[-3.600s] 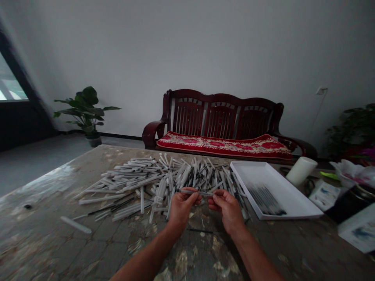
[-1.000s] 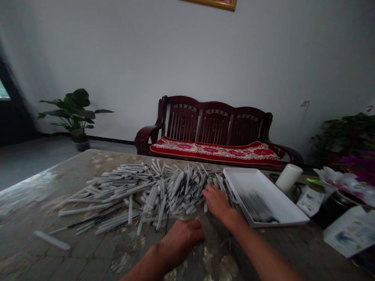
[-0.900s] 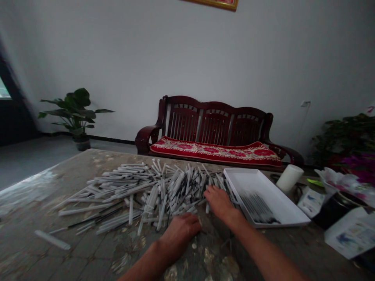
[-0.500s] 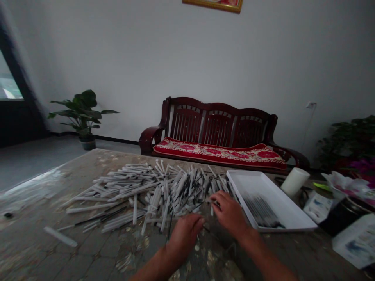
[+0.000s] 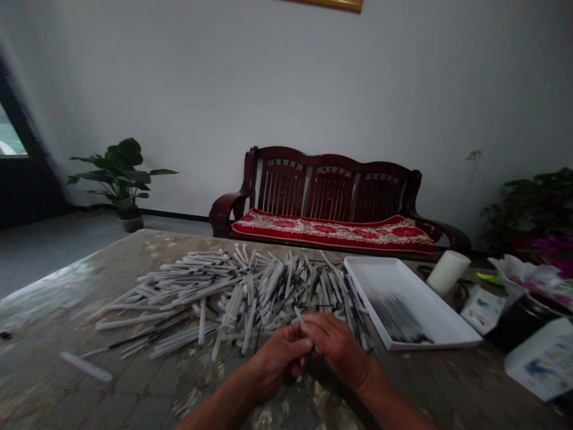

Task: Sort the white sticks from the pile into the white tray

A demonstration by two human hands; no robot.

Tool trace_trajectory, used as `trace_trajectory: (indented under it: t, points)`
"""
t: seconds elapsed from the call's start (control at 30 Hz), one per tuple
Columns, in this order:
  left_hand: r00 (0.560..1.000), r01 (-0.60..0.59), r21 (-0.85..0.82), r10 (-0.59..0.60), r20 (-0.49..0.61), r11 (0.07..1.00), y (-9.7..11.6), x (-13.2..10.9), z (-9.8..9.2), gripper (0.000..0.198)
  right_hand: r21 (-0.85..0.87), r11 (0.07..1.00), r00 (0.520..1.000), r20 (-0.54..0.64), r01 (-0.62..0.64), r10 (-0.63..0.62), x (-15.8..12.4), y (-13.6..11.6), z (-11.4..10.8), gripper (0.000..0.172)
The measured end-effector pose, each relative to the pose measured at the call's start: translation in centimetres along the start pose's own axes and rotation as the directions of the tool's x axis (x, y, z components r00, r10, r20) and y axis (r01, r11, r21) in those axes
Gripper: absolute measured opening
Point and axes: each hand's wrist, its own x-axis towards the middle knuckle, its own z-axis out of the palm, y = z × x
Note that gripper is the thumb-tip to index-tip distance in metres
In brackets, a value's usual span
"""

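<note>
Nearest, the person's left hand [image 5: 280, 361] and right hand [image 5: 335, 346] meet in front of the heap, fingers curled in and touching, both closed narrowly on a slim pen-like tube [image 5: 298, 314]. Its pale end pokes up between them; the rest is hidden by the fingers. Under the forearms is a brownish, patchy patterned tabletop [image 5: 147, 400]. Well apart to the left, a single translucent tube [image 5: 86, 366] lies aslant.

Just beyond the hands spreads a jumbled heap of pen-like pieces [image 5: 250, 292], whitish translucent tubes mixed with thin black ones. To its right sits a shallow white tray [image 5: 430, 292], with a row of dark, slender pens [image 5: 400, 316] lying side by side in its near left part. Past the tray's right edge stand a white printed carton [image 5: 541, 358], a black pot [image 5: 513, 325], a smaller printed box [image 5: 483, 307] and a tilted white cylinder [image 5: 449, 272].

Farther off, behind the table, is a dark red wooden bench [image 5: 333, 188] with a red floral seat cover [image 5: 331, 229], a leafy potted plant [image 5: 125, 170] to its left and a pale wall [image 5: 201, 89] behind
</note>
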Motion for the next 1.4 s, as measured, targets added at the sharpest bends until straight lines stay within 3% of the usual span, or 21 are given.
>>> trace_trajectory:
  t: [0.17, 0.4, 0.47, 0.57, 0.63, 0.8, 0.97, 1.13, 1.27, 1.4]
  points:
    - [0.997, 0.016, -0.08, -0.022, -0.08, 0.997, 0.3, -0.1, 0.2, 0.032, 0.147, 0.985, 0.996, 0.005, -0.094, 0.094, -0.7, -0.3, 0.5, 0.038]
    - [0.992, -0.03, -0.234, 0.0, -0.127, 0.972, 0.6, 0.1, -0.1, 0.024, 0.13, 0.963, 0.971, -0.004, -0.237, 0.24, -1.6, -0.4, 1.8, 0.049]
    - [0.983, -0.046, -0.259, -0.003, -0.184, 0.965, 0.6, 0.4, -0.2, 0.027, 0.104, 0.92, 0.923, -0.035, -0.377, 0.382, -1.7, 0.3, 1.7, 0.048]
    - [0.959, -0.099, -0.246, 0.026, -0.282, 0.964, 0.7, 0.7, -0.3, 0.029, -0.001, 0.77, 0.769, -0.05, -0.638, 0.638, -1.7, 1.9, 1.1, 0.038]
    - [0.951, -0.12, -0.214, 0.051, -0.303, 0.969, 0.7, 0.9, -0.3, 0.029, -0.086, 0.698, 0.701, -0.01, -0.711, 0.713, -1.6, 2.7, 0.6, 0.031]
    - [0.942, -0.135, -0.168, 0.074, -0.327, 0.976, 0.6, 1.0, -0.3, 0.029, -0.223, 0.729, 0.721, 0.13, -0.648, 0.681, -1.7, 3.1, 0.7, 0.028]
    - [0.947, -0.134, -0.171, 0.075, -0.313, 0.976, 0.6, 1.1, -0.5, 0.033, -0.334, 0.741, 0.751, 0.128, -0.583, 0.648, -1.9, 3.0, 1.2, 0.027]
    - [0.943, -0.123, -0.182, 0.057, -0.328, 0.976, 0.7, 1.3, -0.5, 0.03, -0.455, 0.699, 0.728, 0.146, -0.552, 0.67, -1.1, 2.9, 0.8, 0.022]
    - [0.933, -0.127, -0.211, 0.045, -0.356, 0.969, 0.8, 1.4, -0.3, 0.027, -0.481, 0.739, 0.725, 0.265, -0.472, 0.636, -0.4, 2.5, 0.5, 0.022]
    - [0.941, -0.143, -0.24, 0.057, -0.332, 0.96, 0.8, 1.2, -0.3, 0.026, -0.464, 0.751, 0.721, 0.289, -0.47, 0.63, -0.3, 2.3, 0.1, 0.021]
